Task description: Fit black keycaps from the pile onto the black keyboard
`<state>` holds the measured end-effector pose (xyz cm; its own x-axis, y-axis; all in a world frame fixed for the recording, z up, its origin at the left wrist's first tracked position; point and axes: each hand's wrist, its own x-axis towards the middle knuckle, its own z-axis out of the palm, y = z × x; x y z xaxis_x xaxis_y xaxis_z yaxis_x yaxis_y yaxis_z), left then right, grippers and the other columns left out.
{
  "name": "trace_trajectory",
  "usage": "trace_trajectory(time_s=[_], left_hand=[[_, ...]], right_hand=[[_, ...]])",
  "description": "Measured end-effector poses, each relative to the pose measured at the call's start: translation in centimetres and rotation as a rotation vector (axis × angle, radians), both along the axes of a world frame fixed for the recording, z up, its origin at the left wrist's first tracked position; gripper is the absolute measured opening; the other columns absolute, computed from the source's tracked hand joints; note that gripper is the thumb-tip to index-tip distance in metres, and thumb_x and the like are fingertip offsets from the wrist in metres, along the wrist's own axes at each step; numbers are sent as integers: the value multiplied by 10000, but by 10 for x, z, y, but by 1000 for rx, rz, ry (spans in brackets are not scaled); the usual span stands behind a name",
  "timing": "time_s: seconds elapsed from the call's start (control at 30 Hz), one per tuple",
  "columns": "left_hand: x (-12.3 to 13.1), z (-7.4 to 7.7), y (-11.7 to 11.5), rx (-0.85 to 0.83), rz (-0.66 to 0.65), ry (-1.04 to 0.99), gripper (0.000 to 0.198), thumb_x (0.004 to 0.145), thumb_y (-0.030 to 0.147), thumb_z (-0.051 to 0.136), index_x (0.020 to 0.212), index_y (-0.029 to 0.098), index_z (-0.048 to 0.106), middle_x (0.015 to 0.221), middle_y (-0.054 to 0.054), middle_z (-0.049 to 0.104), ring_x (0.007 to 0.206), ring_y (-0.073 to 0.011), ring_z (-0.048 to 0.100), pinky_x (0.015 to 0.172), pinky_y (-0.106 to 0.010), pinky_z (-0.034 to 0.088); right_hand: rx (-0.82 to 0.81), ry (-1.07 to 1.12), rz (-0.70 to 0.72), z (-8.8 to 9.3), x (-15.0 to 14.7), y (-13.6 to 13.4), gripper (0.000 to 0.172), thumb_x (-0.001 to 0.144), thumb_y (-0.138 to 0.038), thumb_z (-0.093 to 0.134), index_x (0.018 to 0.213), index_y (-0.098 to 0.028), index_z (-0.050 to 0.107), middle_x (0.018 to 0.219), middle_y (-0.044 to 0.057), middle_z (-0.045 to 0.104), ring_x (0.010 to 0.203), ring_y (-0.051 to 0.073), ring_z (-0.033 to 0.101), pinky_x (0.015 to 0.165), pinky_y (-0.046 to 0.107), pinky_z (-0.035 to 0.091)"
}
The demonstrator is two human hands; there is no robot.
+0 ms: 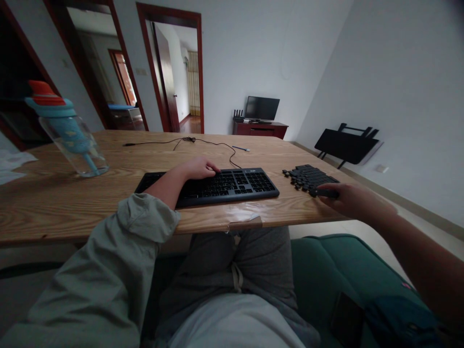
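Note:
A black keyboard (232, 191) lies on the wooden table near its front edge. My left hand (199, 169) rests over the middle of its upper side, with the fingers bent together; whether anything is between the fingertips is hidden. To the right of the keyboard, many small black pieces (308, 176) lie in tight rows, with some looser ones on the left side. My right hand (342, 197) is at the near right end of these pieces, fingers closed on a dark object (326, 193) with a narrow tip pointing left.
A clear bottle (78, 140) with a red and blue lid stands at the table's left, near white paper (14, 164). Behind the keyboard lie a black cable (188, 139) and a thin blue stick (239, 148). Clear tape (246, 220) covers part of the front edge.

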<state>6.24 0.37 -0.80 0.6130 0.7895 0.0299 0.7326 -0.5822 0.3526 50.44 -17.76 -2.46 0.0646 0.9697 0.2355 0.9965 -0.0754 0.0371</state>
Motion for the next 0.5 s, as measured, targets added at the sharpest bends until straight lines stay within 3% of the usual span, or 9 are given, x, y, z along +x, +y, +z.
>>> trace_trajectory(time_s=[0.1,0.2,0.5], left_hand=[[1,2,-3,-1,24,18,419,851,228,581,1235,218,749,1182,-29,765,1023,-196,700,913,-247,509],[2,4,-6,-3,31,28,411,867,229,575,1241,209,744,1182,-29,765,1015,-179,700,908,-224,498],[1,0,-1,1,26,21,413,852,259,585,1227,233,754,1164,-16,771,995,-190,701,905,-240,506]], right_hand=[[-134,-108,-21,-9,-7,-7,474,907,-360,537,1338,-245,698,1180,154,732,913,299,690,759,385,493],[-138,-181,3,-18,-6,-13,537,938,-397,489,1432,-231,620,1222,176,716,1018,358,674,829,448,494],[-15,-140,89,-32,6,-24,494,875,-360,597,1340,-229,698,1127,152,758,990,402,700,857,526,535]])
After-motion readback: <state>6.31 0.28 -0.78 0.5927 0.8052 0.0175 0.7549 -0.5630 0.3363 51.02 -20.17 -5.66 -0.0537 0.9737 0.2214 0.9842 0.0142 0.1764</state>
